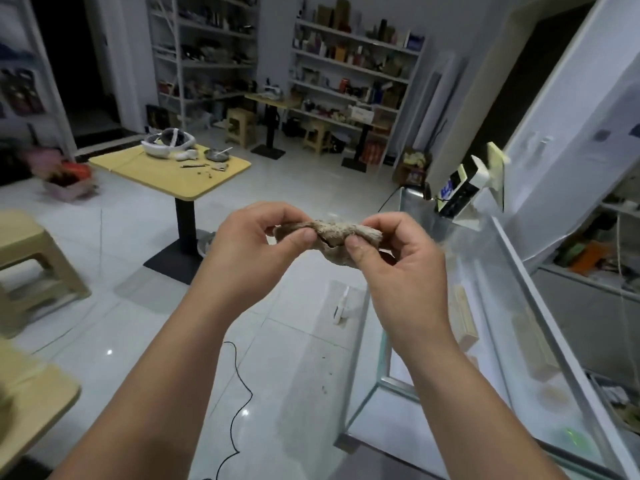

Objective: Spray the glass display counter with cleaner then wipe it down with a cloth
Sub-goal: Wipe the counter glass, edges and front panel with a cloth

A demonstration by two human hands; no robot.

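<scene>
A small crumpled beige cloth (333, 237) hangs in the air in front of me, above the floor and left of the counter. My left hand (256, 251) pinches its left end between thumb and fingers. My right hand (398, 261) pinches its right end the same way. The glass display counter (512, 306) stretches along the right side, its top and front panes see-through, with boxes visible inside. A white bottle-like object (341, 308), possibly the sprayer, shows near the counter's front pane; I cannot tell where it stands.
A yellow table (166, 178) with a white headset and a bowl stands at middle left. Beige stools sit at the left edge. A black cable (239, 403) snakes over the tiled floor. Phones on a stand (464, 192) rise at the counter's far end. Stocked shelves line the back wall.
</scene>
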